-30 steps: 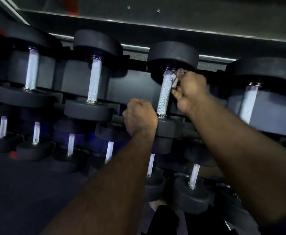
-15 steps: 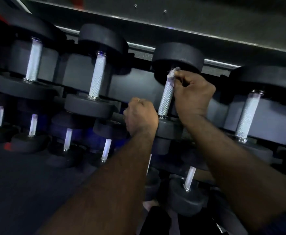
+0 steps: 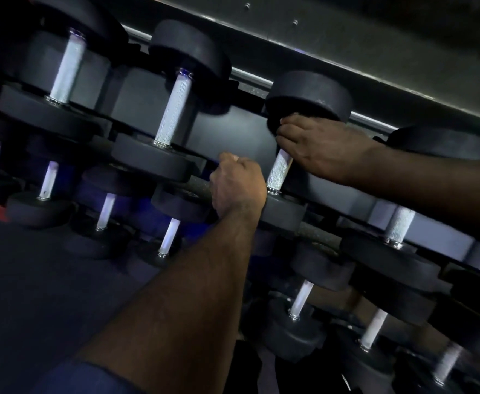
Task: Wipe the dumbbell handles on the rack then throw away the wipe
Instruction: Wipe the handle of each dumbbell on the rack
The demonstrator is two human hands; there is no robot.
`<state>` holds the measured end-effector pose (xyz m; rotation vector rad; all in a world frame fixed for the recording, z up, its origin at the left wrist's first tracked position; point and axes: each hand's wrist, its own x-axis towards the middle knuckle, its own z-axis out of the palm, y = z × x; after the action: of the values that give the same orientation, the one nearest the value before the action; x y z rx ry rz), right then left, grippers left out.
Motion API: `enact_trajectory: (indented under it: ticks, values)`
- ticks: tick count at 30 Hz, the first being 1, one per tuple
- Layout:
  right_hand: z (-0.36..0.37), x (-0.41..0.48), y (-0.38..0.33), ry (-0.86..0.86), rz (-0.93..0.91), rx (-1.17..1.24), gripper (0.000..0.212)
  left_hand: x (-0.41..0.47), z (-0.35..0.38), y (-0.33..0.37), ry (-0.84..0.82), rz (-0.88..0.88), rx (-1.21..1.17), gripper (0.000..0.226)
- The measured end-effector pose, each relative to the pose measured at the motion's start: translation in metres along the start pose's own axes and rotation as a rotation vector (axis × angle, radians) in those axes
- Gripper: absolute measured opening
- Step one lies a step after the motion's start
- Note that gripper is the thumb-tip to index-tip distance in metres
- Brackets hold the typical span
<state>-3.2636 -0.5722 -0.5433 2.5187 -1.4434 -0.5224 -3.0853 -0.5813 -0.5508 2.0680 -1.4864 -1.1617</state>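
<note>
So the handle (image 3: 278,173) being worked on is the third one along the top row of the rack. It stands tilted between its upper head (image 3: 310,95) and lower head (image 3: 284,211). The right grip (image 3: 318,149) is closed round the very top of it, tucked right under the upper head, with the knurled lower part bare. I can't actually see the wipe, so I'm guessing it's bunched under the palm. The left grip (image 3: 237,189) is a closed fist just beside the lower head, and it looks wrapped round the front rail (image 3: 199,185) for balance.

My read is that this is mid-wipe on this handle, nowhere near the bin part. The next move probably wants a slide down the bar with a bit of twist to cover the knurling, stopping at the collar above the lower head.

Room is tight lengthwise, since the two heads box the hand in at both ends. Sideways is fine though, with open gaps to the next handle on the right (image 3: 398,226) and the one on the left (image 3: 173,109). The right one looks like the natural next stop. The lower row (image 3: 301,298) sits well below and partly behind the left forearm, so that arm would have to shift first.
</note>
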Motion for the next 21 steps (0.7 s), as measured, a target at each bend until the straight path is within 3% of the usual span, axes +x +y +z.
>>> enact_trajectory:
  ticks: [3,6,9,15,21]
  values:
    - [-0.018,0.033,0.002,-0.145,-0.117,-0.031,0.059,-0.001,0.0,0.001,0.001,-0.013,0.005,0.03]
    - [-0.041,0.063,-0.007,-0.411,-0.119,-0.097,0.032,-0.003,-0.001,0.001,-0.004,-0.02,-0.03,0.03]
    - [-0.051,0.071,-0.006,-0.508,-0.102,-0.133,0.03,-0.005,0.0,0.001,0.005,-0.043,-0.051,0.027]
    - [-0.043,0.07,-0.012,-0.601,-0.022,-0.123,0.033,0.0,0.002,-0.001,0.041,-0.066,-0.116,0.024]
    - [-0.035,0.085,-0.025,-0.522,0.17,0.22,0.033,-0.003,0.0,0.0,0.063,-0.09,-0.176,0.027]
